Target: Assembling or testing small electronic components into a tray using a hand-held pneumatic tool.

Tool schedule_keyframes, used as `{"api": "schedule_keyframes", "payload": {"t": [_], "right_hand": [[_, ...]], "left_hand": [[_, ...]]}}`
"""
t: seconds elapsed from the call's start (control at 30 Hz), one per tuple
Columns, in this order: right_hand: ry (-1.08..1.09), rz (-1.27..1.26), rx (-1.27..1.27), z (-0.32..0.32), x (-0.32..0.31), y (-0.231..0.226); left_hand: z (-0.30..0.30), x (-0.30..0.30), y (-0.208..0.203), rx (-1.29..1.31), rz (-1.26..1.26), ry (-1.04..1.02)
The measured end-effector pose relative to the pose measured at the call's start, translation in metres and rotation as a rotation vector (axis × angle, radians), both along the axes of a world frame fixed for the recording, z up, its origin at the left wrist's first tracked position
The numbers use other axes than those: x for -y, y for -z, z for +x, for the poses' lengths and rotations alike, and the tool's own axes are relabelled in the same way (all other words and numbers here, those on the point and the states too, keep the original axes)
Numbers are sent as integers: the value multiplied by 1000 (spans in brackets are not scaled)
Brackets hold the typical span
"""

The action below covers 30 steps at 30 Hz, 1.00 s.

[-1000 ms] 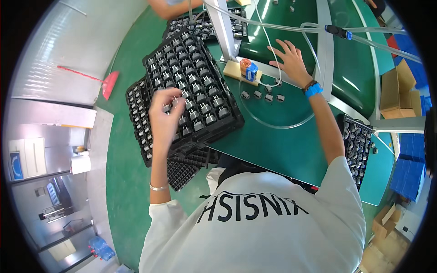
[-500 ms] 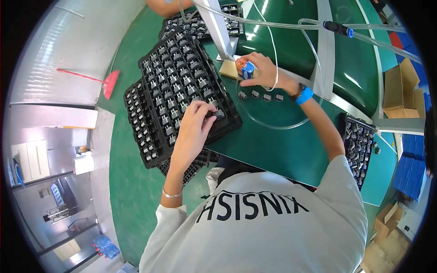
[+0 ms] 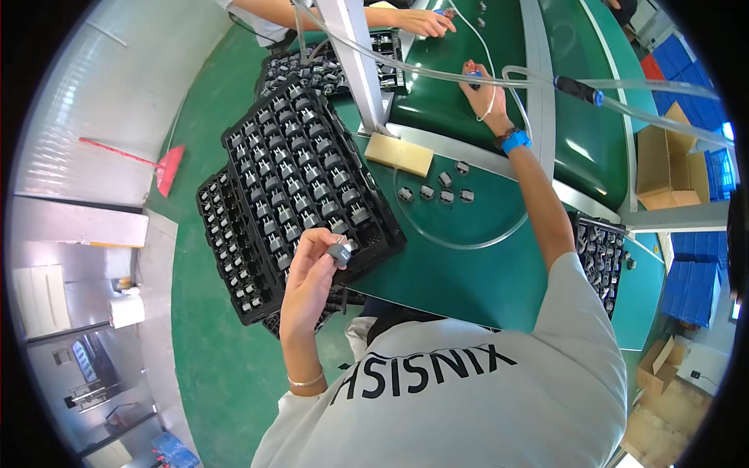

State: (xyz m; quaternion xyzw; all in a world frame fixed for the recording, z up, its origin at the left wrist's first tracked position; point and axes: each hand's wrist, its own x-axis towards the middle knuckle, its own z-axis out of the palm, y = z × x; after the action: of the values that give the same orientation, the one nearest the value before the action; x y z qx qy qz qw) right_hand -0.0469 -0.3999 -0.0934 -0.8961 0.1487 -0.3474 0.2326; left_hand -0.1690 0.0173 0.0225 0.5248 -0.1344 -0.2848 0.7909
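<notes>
My left hand (image 3: 306, 269) pinches a dark grey plug-like part (image 3: 339, 253) with metal prongs, just above the near corner of the black tray (image 3: 373, 256). Rows of similar grey pronged parts (image 3: 300, 168) stand in that tray. Out over the green conveyor belt (image 3: 499, 39), my right hand (image 3: 485, 97) is closed round a small blue object (image 3: 473, 79), mostly hidden by the fingers. A thin white tube runs by this hand. Several small metallic-grey parts (image 3: 445, 196) lie on the green table (image 3: 437, 273), beside a yellow sponge block (image 3: 399, 154).
Across from me, another person's hand (image 3: 425, 23) reaches over the belt. A metal post (image 3: 347, 47) and clear hoses (image 3: 437, 70) cross the work area. More filled trays sit at the far left (image 3: 273, 74) and at right (image 3: 599, 261). Cardboard boxes (image 3: 663, 175) stand beyond.
My right hand has moved from beside the sponge out over the belt. My left hand has lifted a grey part off the tray. More small parts lie on the table, and the other person's hand has come in.
</notes>
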Motion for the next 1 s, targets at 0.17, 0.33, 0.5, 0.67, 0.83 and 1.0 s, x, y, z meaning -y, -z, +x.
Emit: {"api": "schedule_keyframes", "payload": {"t": [0.17, 0.33, 0.5, 0.67, 0.83, 1.0], "right_hand": [[117, 18, -81, 8, 5, 2], [-259, 339, 78, -28, -37, -44], [-853, 1663, -205, -112, -167, -106], [-914, 1604, -532, -149, -196, -125], [-915, 1593, -529, -155, -196, -126], [-845, 1587, -562, -163, -203, -131]], "left_hand": [[-1, 5, 1, 13, 36, -152], [-5, 21, 2, 189, -24, -249], [-14, 31, 2, 350, -71, -207], [-25, 34, -4, 450, -45, -183], [-32, 38, -1, 434, -62, -204], [-41, 42, 1, 509, -26, -230]]}}
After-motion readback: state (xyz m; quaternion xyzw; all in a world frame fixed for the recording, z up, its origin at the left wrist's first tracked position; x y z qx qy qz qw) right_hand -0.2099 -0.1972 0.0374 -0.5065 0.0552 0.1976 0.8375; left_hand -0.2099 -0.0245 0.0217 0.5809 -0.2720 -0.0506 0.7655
